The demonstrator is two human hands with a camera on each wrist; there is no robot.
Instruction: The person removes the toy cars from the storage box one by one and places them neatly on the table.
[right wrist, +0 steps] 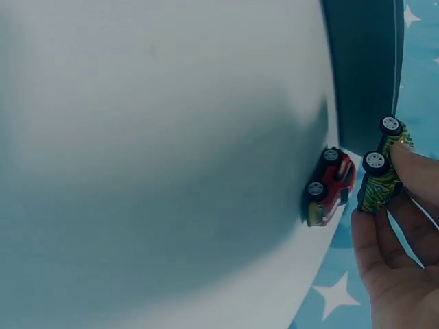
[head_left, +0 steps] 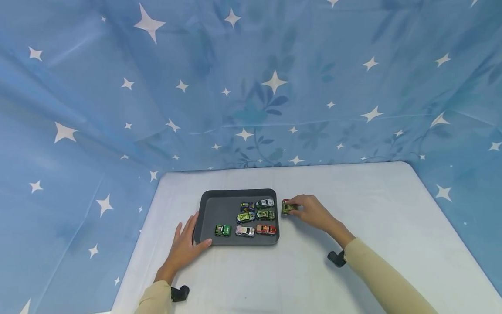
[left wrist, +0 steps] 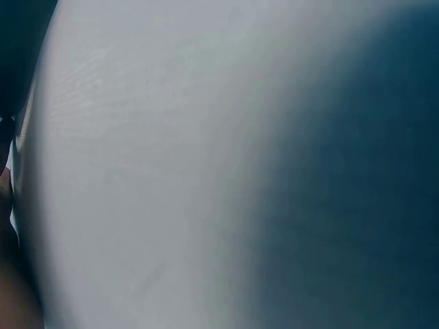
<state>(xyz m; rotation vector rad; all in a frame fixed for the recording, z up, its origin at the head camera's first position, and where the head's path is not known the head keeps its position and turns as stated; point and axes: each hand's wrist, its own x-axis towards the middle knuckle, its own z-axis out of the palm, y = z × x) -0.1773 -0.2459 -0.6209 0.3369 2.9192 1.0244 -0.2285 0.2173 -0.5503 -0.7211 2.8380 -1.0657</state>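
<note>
In my right hand (head_left: 311,211) I pinch a green-and-yellow patterned toy car (right wrist: 379,175) between thumb and fingers, just right of the grey tray (head_left: 219,207). A red toy car (right wrist: 335,184) stands on the table close behind the held one; in the head view the held car mostly hides it. My left hand (head_left: 184,245) rests at the tray's near left corner, fingers stretched along its left side and thumb over the front rim. The left wrist view is mostly blurred white and dark blue.
Several toy cars stand in the tray, mostly on its right side, among them a green one (head_left: 222,230), a white one (head_left: 245,231) and a red-orange one (head_left: 266,229). The white table (head_left: 353,187) ends at a blue star-patterned curtain (head_left: 313,87).
</note>
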